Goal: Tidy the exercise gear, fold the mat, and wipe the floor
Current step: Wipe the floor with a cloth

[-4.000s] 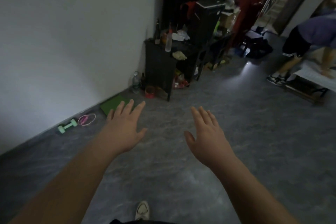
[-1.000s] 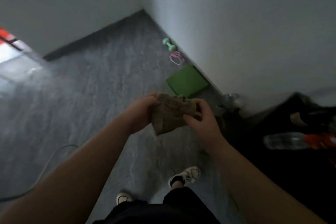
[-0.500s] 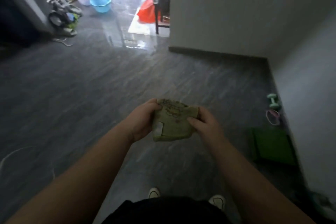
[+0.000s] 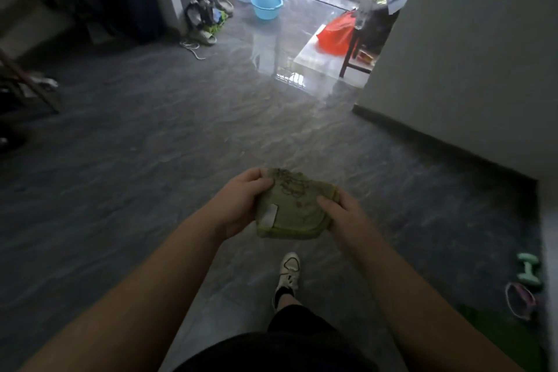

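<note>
A folded olive-green cloth (image 4: 294, 210) with a white label is held in front of me at waist height. My left hand (image 4: 241, 201) grips its left edge and my right hand (image 4: 339, 211) pinches its right edge, thumb on top. At the lower right, by the wall, lie a mint-green dumbbell (image 4: 528, 272), a pink resistance band (image 4: 519, 299) and the corner of the folded green mat (image 4: 495, 332). The dark grey floor (image 4: 151, 175) stretches ahead of me.
Two blue basins (image 4: 267, 4) and a pile of shoes (image 4: 208, 18) sit far ahead near a barred door. A red bag (image 4: 335, 35) lies beside a dark stool. A grey wall (image 4: 468, 54) juts out on the right. My white shoe (image 4: 288, 270) is below the cloth.
Four seconds ago both hands were empty; now they hold the cloth. My view has swung left from the corner, so the dumbbell, band and mat have slid to the lower right.
</note>
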